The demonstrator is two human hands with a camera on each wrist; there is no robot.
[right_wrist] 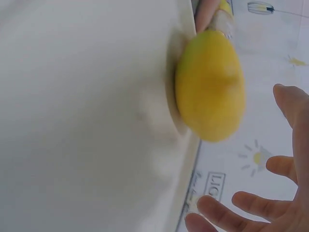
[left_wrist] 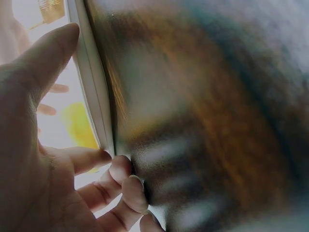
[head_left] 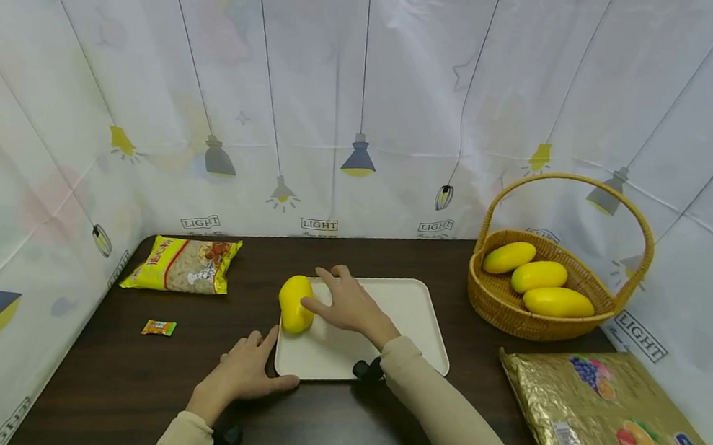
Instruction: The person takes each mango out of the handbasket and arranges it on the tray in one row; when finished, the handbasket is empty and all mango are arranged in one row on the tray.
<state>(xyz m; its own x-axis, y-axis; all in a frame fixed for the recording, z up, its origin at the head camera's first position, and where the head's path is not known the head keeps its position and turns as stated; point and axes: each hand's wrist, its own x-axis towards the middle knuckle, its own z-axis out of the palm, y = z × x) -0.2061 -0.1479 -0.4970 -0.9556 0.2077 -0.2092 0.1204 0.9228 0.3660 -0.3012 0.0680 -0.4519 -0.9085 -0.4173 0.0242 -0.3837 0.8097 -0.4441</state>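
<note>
A yellow mango (head_left: 297, 305) lies at the left end of a white rectangular tray (head_left: 341, 366) on the dark table. My right hand (head_left: 348, 305) is over the tray just right of the mango, its fingers spread and holding nothing. In the right wrist view these fingers stand apart from the mango (right_wrist: 211, 87). My left hand (head_left: 243, 369) rests at the tray's near left corner. Its thumb lies along the front edge, and the other fingers reach down beside the left rim, as the left wrist view shows the hand (left_wrist: 48, 121) against the tray's rim (left_wrist: 91, 72).
A wicker basket (head_left: 531, 328) with a tall handle holds three more yellow mangoes (head_left: 538, 276) at the back right. In front of it lies a large gold bag (head_left: 609, 423). A yellow snack bag (head_left: 185, 266) and a small orange-green packet (head_left: 159, 328) lie at left.
</note>
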